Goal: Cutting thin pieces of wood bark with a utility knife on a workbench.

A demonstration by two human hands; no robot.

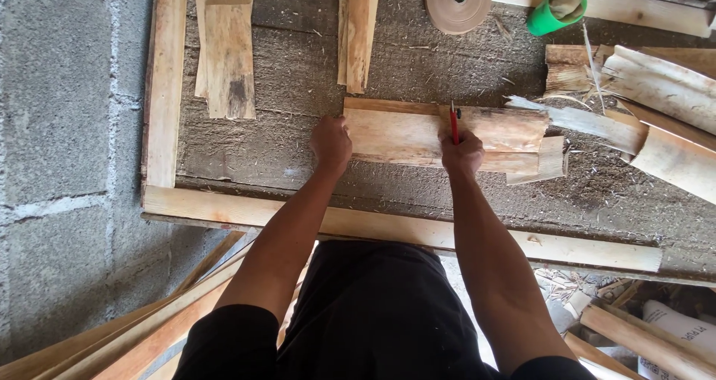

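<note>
Near the table's (246, 149) front edge, my left hand (331, 143) presses closed fingers on the left end of a wood strip (406, 134). My right hand (462, 153) grips a red pencil (453, 123) upright against it. Tape roll (458, 1) lies at the far edge.

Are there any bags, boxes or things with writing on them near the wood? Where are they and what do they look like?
White sack: bottom right corner, below the table edge, among wooden sticks; rounded, white with dark print, only partly in view.
Nothing else with print shows: the tan tape roll and the green tube at the top of the table look plain.
</note>
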